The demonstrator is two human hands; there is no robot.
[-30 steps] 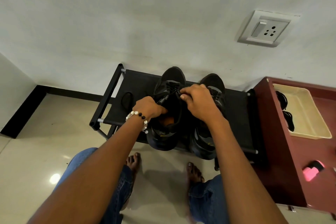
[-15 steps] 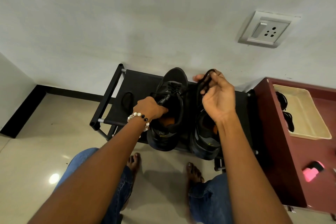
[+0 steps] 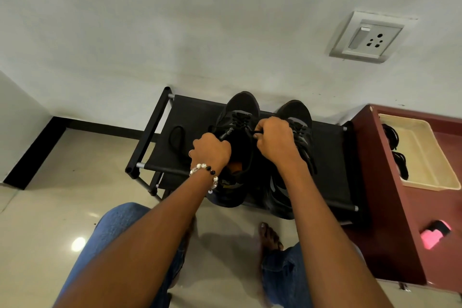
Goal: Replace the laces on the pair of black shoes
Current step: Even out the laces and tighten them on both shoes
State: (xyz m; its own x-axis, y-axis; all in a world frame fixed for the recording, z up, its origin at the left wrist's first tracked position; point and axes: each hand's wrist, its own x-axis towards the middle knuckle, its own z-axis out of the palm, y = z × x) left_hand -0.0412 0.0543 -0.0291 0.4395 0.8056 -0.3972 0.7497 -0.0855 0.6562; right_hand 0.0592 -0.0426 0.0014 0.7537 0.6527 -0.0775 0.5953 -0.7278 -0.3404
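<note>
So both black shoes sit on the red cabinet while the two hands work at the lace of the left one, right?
Not quite. The head view shows both black shoes on the black rack, not the red cabinet beside it. The left hand and right hand are indeed at the left shoe's lace.

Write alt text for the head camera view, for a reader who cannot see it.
A person's left hand grips the collar of the left black shoe while the right hand pinches its lace. Both shoes stand on a black shoe rack against a white wall; a cream tray sits on a maroon cabinet to the right.
</note>
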